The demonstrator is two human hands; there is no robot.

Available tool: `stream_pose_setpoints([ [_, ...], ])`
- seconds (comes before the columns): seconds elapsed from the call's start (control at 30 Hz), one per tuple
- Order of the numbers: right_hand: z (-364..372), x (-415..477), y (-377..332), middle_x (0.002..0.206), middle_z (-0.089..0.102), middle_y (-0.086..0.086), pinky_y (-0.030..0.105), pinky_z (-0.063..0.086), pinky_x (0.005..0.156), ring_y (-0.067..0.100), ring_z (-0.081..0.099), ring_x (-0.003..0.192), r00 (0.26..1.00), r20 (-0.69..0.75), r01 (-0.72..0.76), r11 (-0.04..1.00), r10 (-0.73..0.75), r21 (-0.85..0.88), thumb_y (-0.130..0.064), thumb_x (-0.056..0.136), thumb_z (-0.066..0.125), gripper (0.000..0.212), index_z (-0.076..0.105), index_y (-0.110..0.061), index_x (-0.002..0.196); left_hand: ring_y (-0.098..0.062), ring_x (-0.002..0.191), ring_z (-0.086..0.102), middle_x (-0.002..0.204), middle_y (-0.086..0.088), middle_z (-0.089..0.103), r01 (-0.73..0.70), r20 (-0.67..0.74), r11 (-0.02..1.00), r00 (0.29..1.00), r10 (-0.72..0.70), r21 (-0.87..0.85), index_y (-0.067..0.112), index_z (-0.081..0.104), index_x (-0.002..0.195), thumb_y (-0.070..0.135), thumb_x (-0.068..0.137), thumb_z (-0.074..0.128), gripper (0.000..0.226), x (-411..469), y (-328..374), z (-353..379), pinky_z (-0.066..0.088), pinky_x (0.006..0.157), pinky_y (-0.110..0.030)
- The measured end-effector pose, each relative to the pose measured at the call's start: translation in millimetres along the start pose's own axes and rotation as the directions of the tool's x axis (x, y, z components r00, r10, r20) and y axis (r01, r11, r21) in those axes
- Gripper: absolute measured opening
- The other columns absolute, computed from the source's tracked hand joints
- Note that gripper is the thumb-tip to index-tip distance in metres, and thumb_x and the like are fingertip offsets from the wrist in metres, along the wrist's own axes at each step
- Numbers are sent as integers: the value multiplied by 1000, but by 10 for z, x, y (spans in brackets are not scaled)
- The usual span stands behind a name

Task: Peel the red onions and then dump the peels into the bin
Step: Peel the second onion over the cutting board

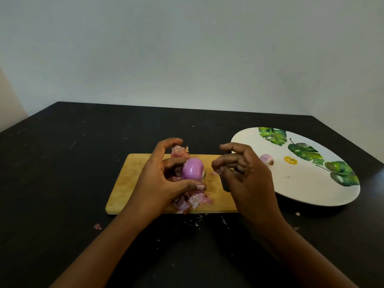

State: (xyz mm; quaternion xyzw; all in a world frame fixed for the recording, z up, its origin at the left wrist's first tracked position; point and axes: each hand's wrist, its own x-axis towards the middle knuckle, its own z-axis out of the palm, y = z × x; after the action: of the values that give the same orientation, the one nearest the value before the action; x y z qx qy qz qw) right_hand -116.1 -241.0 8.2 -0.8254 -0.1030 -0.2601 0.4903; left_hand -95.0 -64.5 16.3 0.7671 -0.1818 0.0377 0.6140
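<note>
My left hand (160, 179) grips a peeled, shiny purple onion (192, 169) between thumb and fingers, just above a wooden cutting board (126, 183). Just right of the onion and not touching it, my right hand (247, 175) has its fingers curled round a dark object (226, 182) that looks like a small knife. Loose pink peels lie in a pile (195, 201) at the board's front edge, below the onion. More peels (179, 151) sit at the board's far edge. No bin is in view.
A large white plate (307, 183) with green leaf prints sits to the right of the board and holds one small peeled onion (267, 159). Small peel scraps (97, 226) lie scattered on the black table (62, 163). A pale wall stands behind the table.
</note>
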Motion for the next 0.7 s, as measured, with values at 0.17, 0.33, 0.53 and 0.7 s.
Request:
stream_pose_setpoints([
  [0.17,0,1,-20,89,73,-12,16,55,74,-1,69,83,998,-4,-60,997,60,54,-14,83,71,24,61,-28,99,7,100,59,106,15,64,-28,-8,998,1000,28,60,45,39,117,37,40,81,88,-2,-25,1,47,77,-6],
  [0.33,6,1,-125,97,73,-7,14,51,68,3,69,90,958,184,-265,921,219,285,-40,72,65,39,59,-28,108,13,98,56,102,20,61,-64,-29,994,997,67,90,46,38,118,38,42,82,88,-11,-35,27,43,74,-1],
  [0.53,64,-23,-98,113,70,6,40,59,80,27,68,104,825,449,-564,544,342,621,-13,70,71,53,55,-18,120,12,98,56,105,18,60,-95,-90,993,991,101,72,45,40,116,38,46,81,81,-29,-26,60,45,72,-3],
  [0.7,84,-42,-72,110,71,2,36,59,79,23,68,105,844,424,-536,553,328,638,-9,72,68,49,55,-20,119,12,97,58,101,22,60,-94,-89,994,991,98,51,43,43,114,25,53,85,76,-46,-39,98,46,70,-5],
])
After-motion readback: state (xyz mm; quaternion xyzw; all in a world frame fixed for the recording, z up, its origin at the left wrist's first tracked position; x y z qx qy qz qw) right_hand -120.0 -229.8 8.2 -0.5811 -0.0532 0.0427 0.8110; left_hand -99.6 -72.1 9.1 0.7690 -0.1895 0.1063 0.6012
